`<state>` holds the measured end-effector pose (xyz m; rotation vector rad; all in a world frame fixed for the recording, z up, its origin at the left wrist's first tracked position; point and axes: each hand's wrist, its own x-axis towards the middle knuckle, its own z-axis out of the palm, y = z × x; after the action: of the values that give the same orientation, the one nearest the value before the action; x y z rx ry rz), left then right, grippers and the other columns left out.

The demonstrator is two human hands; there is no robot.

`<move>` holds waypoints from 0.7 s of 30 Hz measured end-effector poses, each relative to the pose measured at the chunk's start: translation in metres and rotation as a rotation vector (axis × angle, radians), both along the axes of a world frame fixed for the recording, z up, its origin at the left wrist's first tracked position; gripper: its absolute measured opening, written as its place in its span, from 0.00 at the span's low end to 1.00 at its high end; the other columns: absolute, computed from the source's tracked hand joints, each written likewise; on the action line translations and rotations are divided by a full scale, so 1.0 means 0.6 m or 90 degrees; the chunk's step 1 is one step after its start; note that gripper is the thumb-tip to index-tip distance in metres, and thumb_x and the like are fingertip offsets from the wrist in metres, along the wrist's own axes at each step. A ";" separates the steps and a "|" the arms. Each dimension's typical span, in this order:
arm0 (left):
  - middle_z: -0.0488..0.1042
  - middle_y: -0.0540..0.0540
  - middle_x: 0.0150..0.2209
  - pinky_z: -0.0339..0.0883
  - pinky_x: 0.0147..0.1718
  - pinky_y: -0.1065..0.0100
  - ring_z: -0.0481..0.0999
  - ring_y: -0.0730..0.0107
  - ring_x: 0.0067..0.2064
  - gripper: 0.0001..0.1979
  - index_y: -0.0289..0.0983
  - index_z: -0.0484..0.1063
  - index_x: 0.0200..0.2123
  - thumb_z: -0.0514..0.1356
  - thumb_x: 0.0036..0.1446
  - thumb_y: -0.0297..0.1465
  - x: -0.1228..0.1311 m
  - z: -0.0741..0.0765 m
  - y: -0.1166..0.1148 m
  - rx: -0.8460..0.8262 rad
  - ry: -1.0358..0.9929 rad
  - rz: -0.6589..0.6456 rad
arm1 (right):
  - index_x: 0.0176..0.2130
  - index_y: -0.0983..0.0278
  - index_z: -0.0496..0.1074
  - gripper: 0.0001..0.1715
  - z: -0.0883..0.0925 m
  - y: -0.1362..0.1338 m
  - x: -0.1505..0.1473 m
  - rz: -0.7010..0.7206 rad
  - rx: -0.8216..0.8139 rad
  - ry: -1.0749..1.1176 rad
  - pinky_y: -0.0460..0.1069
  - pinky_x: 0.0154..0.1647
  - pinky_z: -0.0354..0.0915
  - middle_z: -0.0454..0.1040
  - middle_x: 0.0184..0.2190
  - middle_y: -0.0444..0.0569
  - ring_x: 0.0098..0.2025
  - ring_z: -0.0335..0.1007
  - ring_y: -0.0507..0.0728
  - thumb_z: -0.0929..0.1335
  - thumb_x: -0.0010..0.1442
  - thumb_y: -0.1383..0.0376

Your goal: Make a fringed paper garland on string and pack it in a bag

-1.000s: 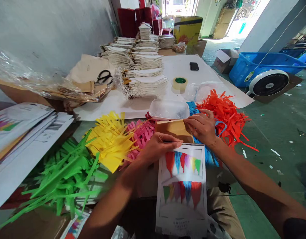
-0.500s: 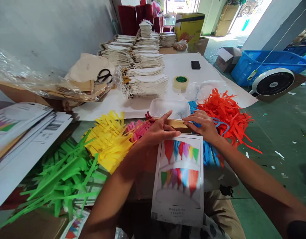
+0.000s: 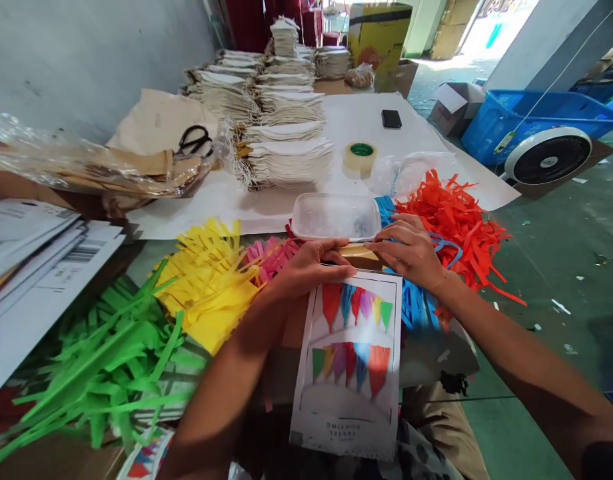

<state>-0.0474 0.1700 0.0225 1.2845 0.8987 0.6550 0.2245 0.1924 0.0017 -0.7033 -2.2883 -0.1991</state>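
A white printed packet (image 3: pixel 346 360) with pictures of colourful tassel bunting hangs upside down in front of my lap. My left hand (image 3: pixel 314 263) pinches its top edge, with the thumb over the front. At the tan strip (image 3: pixel 359 252) along the packet's mouth, my right hand (image 3: pixel 411 250) has its fingers bent and closed round the right end. What lies under those fingers is hidden. Just beyond both hands sits a clear plastic tub (image 3: pixel 336 217). Blue tassels (image 3: pixel 419 303) lie under and beside my right hand, and pink tassels (image 3: pixel 271 257) are by my left.
Yellow (image 3: pixel 211 280) and green tassels (image 3: pixel 111 353) lie left, red tassels (image 3: pixel 451 220) right. Stacked packets (image 3: pixel 61 267) stand far left. Behind are tied cream bundles (image 3: pixel 291 160), a tape roll (image 3: pixel 360 159), scissors (image 3: pixel 194 141), a phone (image 3: pixel 391 119) and a fan (image 3: pixel 549 160).
My left index finger, raised before, has come down to the packet's edge. My right fingers have bent further over the tan strip. The view has shifted slightly.
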 end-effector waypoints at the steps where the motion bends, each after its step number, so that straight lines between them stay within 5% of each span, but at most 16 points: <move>1: 0.85 0.41 0.40 0.73 0.42 0.67 0.81 0.66 0.40 0.46 0.27 0.68 0.67 0.78 0.48 0.38 -0.002 0.000 0.000 0.008 0.001 0.000 | 0.47 0.51 0.83 0.13 -0.001 -0.002 0.000 -0.004 0.015 -0.004 0.62 0.61 0.64 0.82 0.39 0.46 0.42 0.77 0.57 0.69 0.71 0.66; 13: 0.87 0.38 0.43 0.76 0.48 0.64 0.84 0.60 0.46 0.42 0.29 0.72 0.65 0.78 0.49 0.38 -0.009 0.006 -0.004 0.048 0.023 0.002 | 0.54 0.51 0.80 0.18 -0.004 -0.013 -0.007 -0.047 0.074 0.018 0.64 0.62 0.64 0.82 0.40 0.45 0.43 0.77 0.58 0.72 0.68 0.68; 21: 0.87 0.39 0.44 0.76 0.49 0.63 0.84 0.61 0.46 0.41 0.30 0.73 0.65 0.77 0.49 0.39 -0.009 0.001 -0.005 0.029 0.035 0.009 | 0.45 0.55 0.79 0.08 -0.005 -0.022 0.000 -0.033 0.064 0.043 0.63 0.61 0.67 0.82 0.38 0.45 0.42 0.79 0.58 0.72 0.67 0.68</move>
<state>-0.0528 0.1672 0.0234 1.3433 0.9426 0.6573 0.2248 0.1791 -0.0012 -0.7076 -2.1805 -0.3082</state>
